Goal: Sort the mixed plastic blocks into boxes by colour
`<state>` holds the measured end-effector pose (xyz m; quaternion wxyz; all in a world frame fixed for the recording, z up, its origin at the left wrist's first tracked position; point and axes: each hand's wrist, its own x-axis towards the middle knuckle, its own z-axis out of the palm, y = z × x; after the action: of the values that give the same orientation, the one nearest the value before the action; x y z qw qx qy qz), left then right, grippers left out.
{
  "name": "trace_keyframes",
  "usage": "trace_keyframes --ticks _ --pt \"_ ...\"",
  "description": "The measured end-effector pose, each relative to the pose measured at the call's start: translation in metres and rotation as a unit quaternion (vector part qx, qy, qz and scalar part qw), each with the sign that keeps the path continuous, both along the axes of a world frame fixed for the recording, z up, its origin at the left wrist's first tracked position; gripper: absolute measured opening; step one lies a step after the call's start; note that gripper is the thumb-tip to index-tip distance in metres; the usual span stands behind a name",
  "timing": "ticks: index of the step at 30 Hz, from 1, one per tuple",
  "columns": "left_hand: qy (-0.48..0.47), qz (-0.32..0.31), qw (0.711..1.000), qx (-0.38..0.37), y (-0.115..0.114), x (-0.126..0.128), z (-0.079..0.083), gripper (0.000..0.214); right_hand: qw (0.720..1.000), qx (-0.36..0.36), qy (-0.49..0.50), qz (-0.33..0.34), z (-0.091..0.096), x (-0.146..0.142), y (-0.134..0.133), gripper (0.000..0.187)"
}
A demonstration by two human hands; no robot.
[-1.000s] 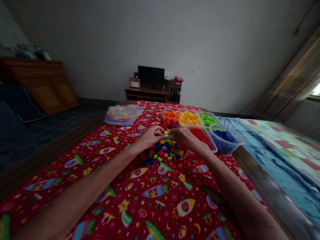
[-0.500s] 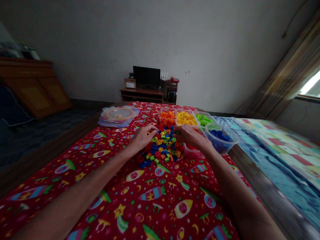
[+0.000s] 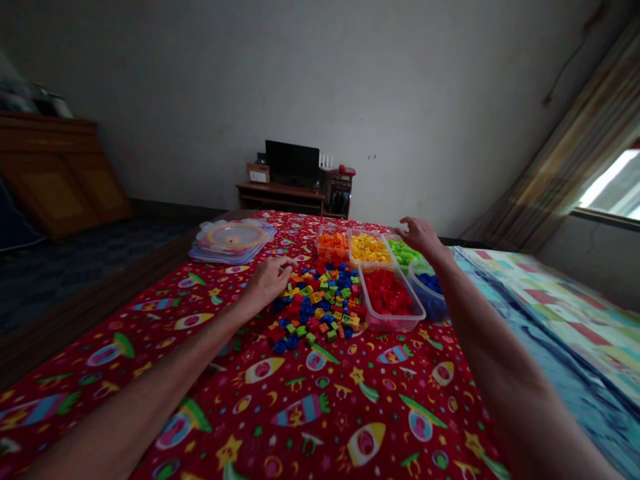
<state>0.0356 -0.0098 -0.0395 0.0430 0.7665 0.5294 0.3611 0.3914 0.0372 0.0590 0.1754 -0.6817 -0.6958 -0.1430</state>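
A heap of small mixed-colour bricks [image 3: 323,303] lies on the red patterned cloth [image 3: 300,400]. My left hand [image 3: 267,277] rests at the heap's left edge with its fingers curled; what they hold is hidden. My right hand [image 3: 420,235] is raised over the tub of green bricks [image 3: 404,252], fingers loosely spread and nothing seen in them. Beside it stand tubs of orange bricks [image 3: 333,241], yellow bricks [image 3: 369,248] and red bricks [image 3: 389,297], and a round bowl of blue bricks [image 3: 431,285].
A stack of clear lids [image 3: 233,239] lies at the far left of the cloth. A patterned blue mat [image 3: 560,313] runs along the right. Beyond the cloth stand a low TV stand [image 3: 295,190] and a wooden cabinet [image 3: 60,173].
My right hand has lifted off the brick heap and swung right and away, over the green tub. My left hand has stayed at the heap's left edge.
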Motion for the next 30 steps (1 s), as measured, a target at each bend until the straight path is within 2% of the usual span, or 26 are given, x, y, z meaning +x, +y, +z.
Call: trace_keyframes --ticks 4,7,9,12,15,21,25,30 --pt "0.036 0.012 0.999 0.013 0.011 -0.01 -0.013 0.032 0.991 0.007 0.028 0.127 -0.019 -0.053 -0.028 0.028" --pt "0.049 0.015 0.999 -0.016 0.016 -0.017 -0.024 0.037 0.974 -0.033 0.034 0.221 -0.038 -0.094 -0.049 0.024" --pt "0.039 0.012 0.998 -0.039 0.017 -0.02 -0.03 0.041 0.964 -0.061 0.025 0.257 -0.049 -0.114 -0.058 0.024" --pt "0.002 -0.003 0.997 -0.075 0.013 -0.019 -0.034 0.048 0.963 -0.092 -0.013 0.253 -0.064 -0.132 -0.067 0.025" --pt "-0.013 -0.054 0.993 -0.101 0.007 -0.012 -0.031 0.053 0.966 -0.115 -0.067 0.222 -0.074 -0.139 -0.075 0.026" --pt "0.009 -0.145 0.985 -0.094 0.003 0.001 -0.024 0.033 0.952 -0.146 -0.131 0.235 -0.08 -0.139 -0.088 0.027" --pt "0.018 -0.141 0.986 -0.083 0.004 0.005 -0.026 0.025 0.954 -0.141 -0.116 0.24 -0.081 -0.139 -0.091 0.022" --pt "0.041 -0.127 0.989 -0.07 -0.001 0.012 -0.026 0.025 0.956 -0.128 -0.107 0.242 -0.091 -0.146 -0.092 0.024"
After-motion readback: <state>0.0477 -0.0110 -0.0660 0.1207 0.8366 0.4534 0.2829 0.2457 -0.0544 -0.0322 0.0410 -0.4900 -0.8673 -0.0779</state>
